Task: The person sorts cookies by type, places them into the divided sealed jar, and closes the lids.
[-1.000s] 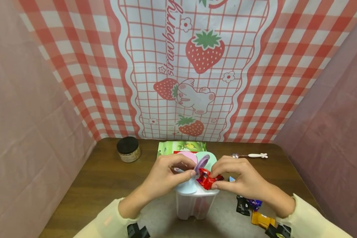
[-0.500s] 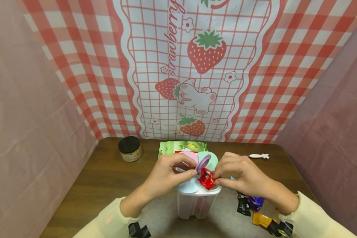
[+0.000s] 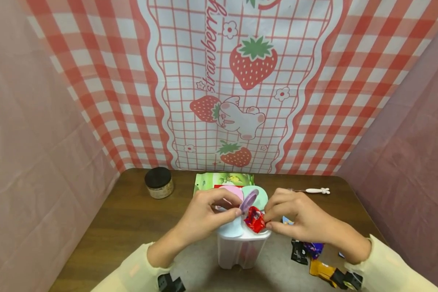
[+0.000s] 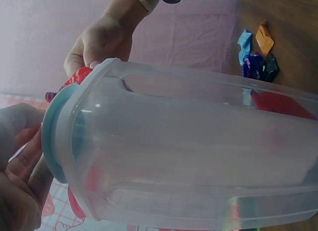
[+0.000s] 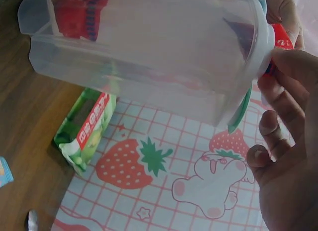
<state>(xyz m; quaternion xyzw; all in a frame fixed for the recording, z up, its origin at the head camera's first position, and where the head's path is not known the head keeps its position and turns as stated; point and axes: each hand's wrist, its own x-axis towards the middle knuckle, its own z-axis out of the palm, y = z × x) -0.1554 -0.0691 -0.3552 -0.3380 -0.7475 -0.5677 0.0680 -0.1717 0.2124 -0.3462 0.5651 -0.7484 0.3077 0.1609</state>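
A translucent plastic canister (image 3: 233, 252) stands upright on the table, its top made of pastel flip lids. My left hand (image 3: 202, 211) pinches the raised purple lid (image 3: 249, 201) between thumb and fingers. At the opening beside that lid, my right hand (image 3: 295, 215) pinches a red wrapped candy (image 3: 255, 220). Part of the candy (image 5: 283, 38) sticks out above the white rim in the right wrist view, and a dark piece of wrapper shows just inside. Lower down, a red packet (image 5: 84, 15) lies inside the canister. The blue lid (image 3: 230, 228) lies flat near my left thumb.
Right of the canister lie black (image 3: 298, 252), purple (image 3: 314, 249) and orange (image 3: 322, 271) wrapped candies, with a blue packet (image 3: 287, 220) behind. A green packet (image 3: 224, 178) sits behind the canister. A black-lidded jar (image 3: 159, 183) stands back left; a white-handled utensil (image 3: 317, 191) lies back right.
My right hand has shifted slightly right, and its fingers now touch only the candy's right side. The red candy sits slightly lower at the opening. My left hand keeps holding the purple lid.
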